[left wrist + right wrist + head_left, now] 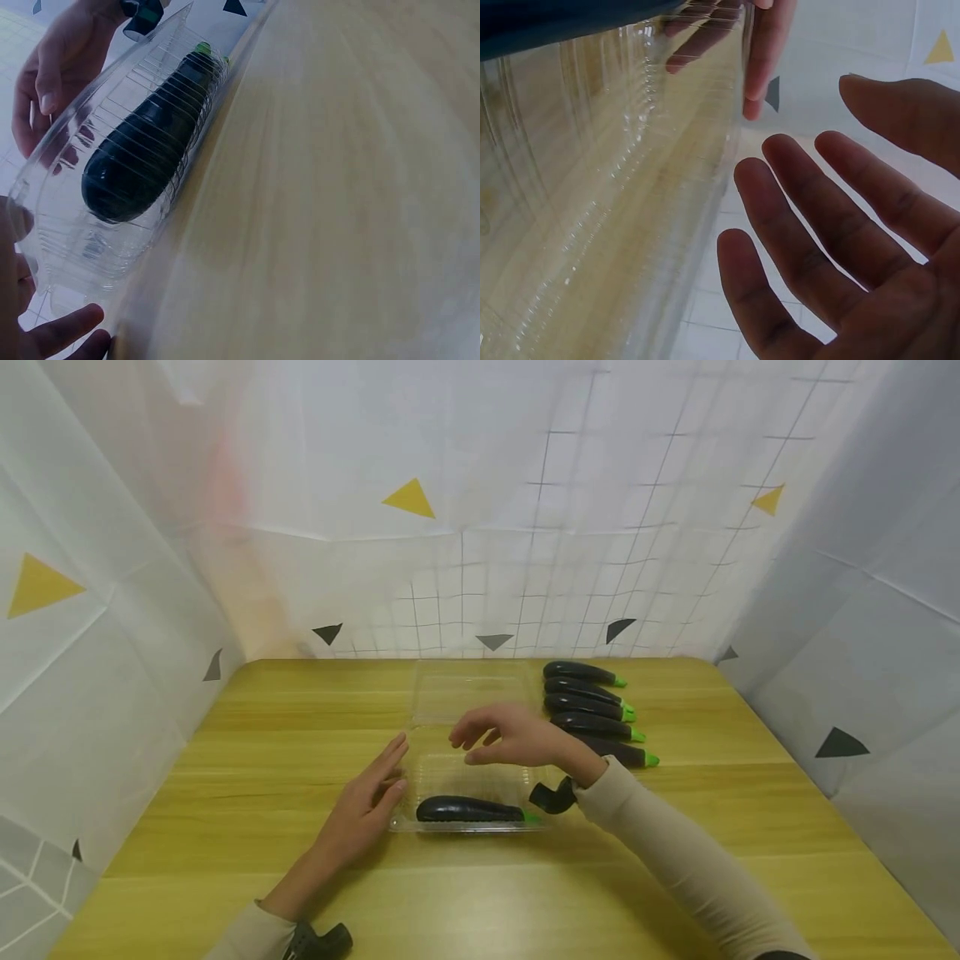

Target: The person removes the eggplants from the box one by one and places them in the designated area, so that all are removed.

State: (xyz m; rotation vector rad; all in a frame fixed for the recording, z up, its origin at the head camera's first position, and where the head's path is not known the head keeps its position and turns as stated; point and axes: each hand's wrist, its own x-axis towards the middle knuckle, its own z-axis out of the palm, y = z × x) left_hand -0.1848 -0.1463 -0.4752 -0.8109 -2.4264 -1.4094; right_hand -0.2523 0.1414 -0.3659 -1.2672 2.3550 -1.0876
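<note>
A clear plastic clamshell box (480,828) lies with its lid (471,693) folded back, away from the person. One dark eggplant (468,810) with a green stem end lies inside along the near wall, also plain through the clear side in the left wrist view (146,146). At the box's left edge rests my left hand (365,806), its fingers extended along the side. Above the box hovers my right hand (513,735), fingers loosely bent and apart; in the right wrist view nothing is between its fingers (795,217).
Several more eggplants (581,704) lie in a row to the right of the lid, green ends pointing right; the right forearm partly covers the nearest. The wooden table (300,727) is bordered by white patterned sheets (337,460) at the back and sides.
</note>
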